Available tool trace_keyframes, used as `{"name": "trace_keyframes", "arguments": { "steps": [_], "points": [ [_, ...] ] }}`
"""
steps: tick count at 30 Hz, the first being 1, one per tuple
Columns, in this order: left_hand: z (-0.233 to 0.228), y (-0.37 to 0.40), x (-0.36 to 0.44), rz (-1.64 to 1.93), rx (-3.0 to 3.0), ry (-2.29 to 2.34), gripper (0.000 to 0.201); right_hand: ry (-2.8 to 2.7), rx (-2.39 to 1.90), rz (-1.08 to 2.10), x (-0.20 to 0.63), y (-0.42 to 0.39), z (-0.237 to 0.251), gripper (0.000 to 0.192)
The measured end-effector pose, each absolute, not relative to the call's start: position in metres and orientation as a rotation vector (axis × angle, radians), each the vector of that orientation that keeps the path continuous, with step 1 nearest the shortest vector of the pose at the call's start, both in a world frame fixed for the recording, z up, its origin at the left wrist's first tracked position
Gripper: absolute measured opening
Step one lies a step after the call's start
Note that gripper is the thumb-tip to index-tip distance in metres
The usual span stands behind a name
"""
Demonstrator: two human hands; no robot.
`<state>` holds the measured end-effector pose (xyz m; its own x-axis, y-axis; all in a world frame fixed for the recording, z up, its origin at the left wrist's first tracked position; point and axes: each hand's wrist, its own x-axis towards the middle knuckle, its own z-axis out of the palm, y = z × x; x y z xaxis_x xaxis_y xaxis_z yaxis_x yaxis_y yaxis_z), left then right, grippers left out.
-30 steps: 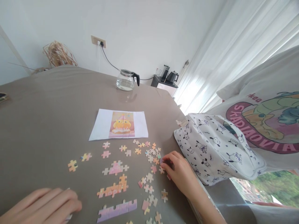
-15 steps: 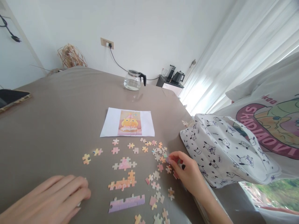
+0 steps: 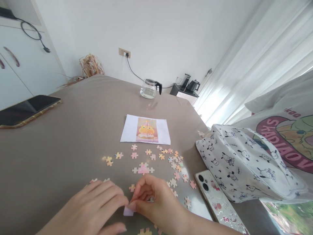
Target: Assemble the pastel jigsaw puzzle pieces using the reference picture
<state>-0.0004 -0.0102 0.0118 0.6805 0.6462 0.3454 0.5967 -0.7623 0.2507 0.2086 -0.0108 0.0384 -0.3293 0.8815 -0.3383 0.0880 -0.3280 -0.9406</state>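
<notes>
The right hand (image 3: 156,199) had left the loose pieces (image 3: 174,161) and met the left hand (image 3: 97,205), both pinching a lilac puzzle strip (image 3: 128,211) between their fingertips.

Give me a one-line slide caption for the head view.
Both hands, left hand and right hand, meet over a pale puzzle piece on the grey table.

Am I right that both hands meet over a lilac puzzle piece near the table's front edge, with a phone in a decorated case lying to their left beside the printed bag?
Not quite: the head view shows the phone lying to the right of the hands, beside the printed bag. The left hand and right hand do meet over the lilac puzzle piece.
</notes>
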Motion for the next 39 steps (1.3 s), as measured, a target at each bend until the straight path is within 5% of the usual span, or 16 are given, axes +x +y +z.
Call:
{"name": "trace_keyframes", "arguments": {
  "steps": [3, 7, 15, 19, 39],
  "points": [
    [0.007, -0.013, 0.003, 0.613, 2.752, 1.094, 0.01, -1.269, -1.296, 1.715, 0.204, -0.015, 0.032, 0.034],
    [0.003, -0.011, 0.001, 0.557, 2.691, 1.124, 0.007, -1.49, -1.275, 1.519, 0.208, -0.018, 0.03, 0.016],
    [-0.007, -0.009, 0.001, 0.398, 2.574, 1.196, 0.008, -2.35, -1.061, 0.241, 0.24, -0.025, 0.025, 0.017],
    [-0.009, -0.011, 0.001, 0.346, 2.545, 1.213, 0.008, -2.437, -0.938, -0.131, 0.239, -0.035, 0.007, 0.007],
    [-0.001, -0.004, 0.005, 0.257, 2.366, 1.243, 0.012, -2.457, -0.952, -0.245, 0.231, -0.036, -0.002, 0.007]
  ]
}}
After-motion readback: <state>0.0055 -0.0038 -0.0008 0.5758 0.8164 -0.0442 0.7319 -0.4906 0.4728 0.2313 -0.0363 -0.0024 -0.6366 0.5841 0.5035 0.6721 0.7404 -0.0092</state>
